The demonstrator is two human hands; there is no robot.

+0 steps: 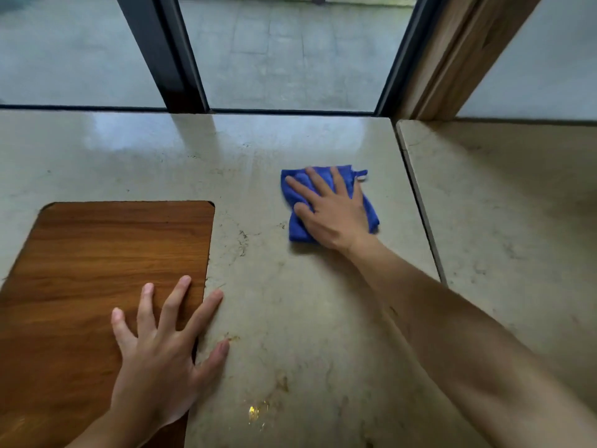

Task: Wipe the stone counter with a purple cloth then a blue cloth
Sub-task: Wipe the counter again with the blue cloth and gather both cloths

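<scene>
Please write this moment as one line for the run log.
stage: blue-cloth wipe | right hand: flat on blue cloth on stone counter | left hand: spread over wooden inset panel edge | purple cloth: not visible

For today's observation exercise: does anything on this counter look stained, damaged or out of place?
Yes. The stone counter has yellowish-brown stains near its front edge, well short of the blue cloth under the right hand. The left hand rests flat, partly on the wooden panel. No purple cloth is in view.
</scene>
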